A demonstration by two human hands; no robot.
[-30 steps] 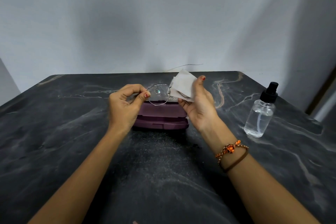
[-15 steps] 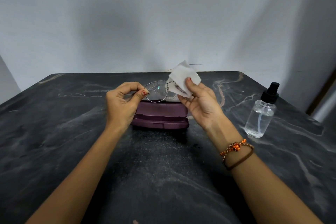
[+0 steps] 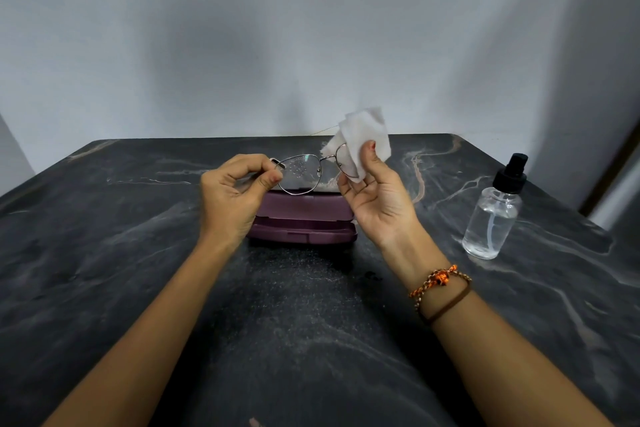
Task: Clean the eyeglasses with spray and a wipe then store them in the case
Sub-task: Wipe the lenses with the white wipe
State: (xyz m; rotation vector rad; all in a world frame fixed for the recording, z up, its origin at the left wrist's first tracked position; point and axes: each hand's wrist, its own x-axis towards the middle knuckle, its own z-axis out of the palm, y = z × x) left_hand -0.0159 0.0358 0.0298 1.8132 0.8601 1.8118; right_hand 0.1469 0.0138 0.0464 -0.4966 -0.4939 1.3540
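Thin metal-framed eyeglasses are held up over the table, their left lens speckled with droplets. My left hand pinches the frame at its left hinge. My right hand holds a white wipe folded around the right lens, thumb pressed on the front. Below and behind the glasses lies a closed purple case on the dark marble table. A clear spray bottle with a black pump top stands upright to the right, apart from both hands.
A grey wall rises just behind the table's far edge. A dark doorframe strip shows at the far right. A fine speckle of droplets covers the tabletop in front of the case.
The glasses and both hands have risen a little and shifted. My right hand has turned the wipe upward and wrapped it around the right lens, thumb now on its front.
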